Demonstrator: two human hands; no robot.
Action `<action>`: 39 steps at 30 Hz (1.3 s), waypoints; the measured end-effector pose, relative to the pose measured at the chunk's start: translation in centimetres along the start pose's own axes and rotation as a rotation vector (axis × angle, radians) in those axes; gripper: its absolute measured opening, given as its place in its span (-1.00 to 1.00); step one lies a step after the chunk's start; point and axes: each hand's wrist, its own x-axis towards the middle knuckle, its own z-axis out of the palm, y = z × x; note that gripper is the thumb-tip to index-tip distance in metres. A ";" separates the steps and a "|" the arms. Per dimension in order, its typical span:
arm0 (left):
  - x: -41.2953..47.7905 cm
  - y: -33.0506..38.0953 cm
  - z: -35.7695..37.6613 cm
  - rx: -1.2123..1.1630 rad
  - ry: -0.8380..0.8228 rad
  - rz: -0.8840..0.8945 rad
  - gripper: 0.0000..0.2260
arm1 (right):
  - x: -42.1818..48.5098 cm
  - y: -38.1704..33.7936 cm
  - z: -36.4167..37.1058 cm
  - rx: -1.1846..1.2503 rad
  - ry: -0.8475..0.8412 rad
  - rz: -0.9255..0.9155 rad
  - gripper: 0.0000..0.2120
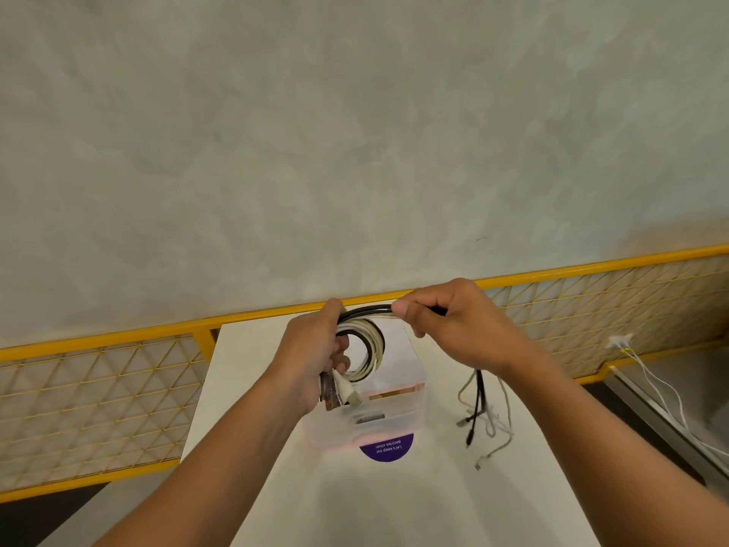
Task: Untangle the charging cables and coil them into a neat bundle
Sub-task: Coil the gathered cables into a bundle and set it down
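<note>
Charging cables (378, 347), light, limp and probably springy, form a coil above the clear box (394, 422): left hand (315, 349) clenched round its side, right hand (445, 325) pinching top strands, loose tails (479, 404) dangling right of box; grip crossings, not plugs.

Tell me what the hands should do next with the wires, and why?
Probably the right hand should carry the loose cables it pinches round to the left hand, laying one more loop on the coil held there. Their ends hang down to the table, not yet wound in.
</note>
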 end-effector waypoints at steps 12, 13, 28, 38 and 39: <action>-0.4 1.4 1.0 -0.620 -0.144 -0.052 -0.73 | -0.5 0.7 3.4 0.571 0.166 -0.088 -0.71; -0.4 1.4 1.0 -0.655 -0.150 -0.067 -0.72 | -0.6 0.7 3.8 0.590 0.186 -0.085 -0.70; -0.5 -0.3 1.0 -0.654 -0.322 -0.150 -0.56 | -1.0 -0.9 4.1 0.532 0.134 -0.003 -0.60; -0.9 1.5 -1.2 0.191 -0.451 0.079 -0.34 | -0.8 -1.1 2.4 0.187 -0.233 -0.081 -0.57; -1.1 1.6 -1.0 0.280 -0.446 0.127 -0.32 | -0.6 -1.1 2.4 0.160 -0.258 -0.089 -0.62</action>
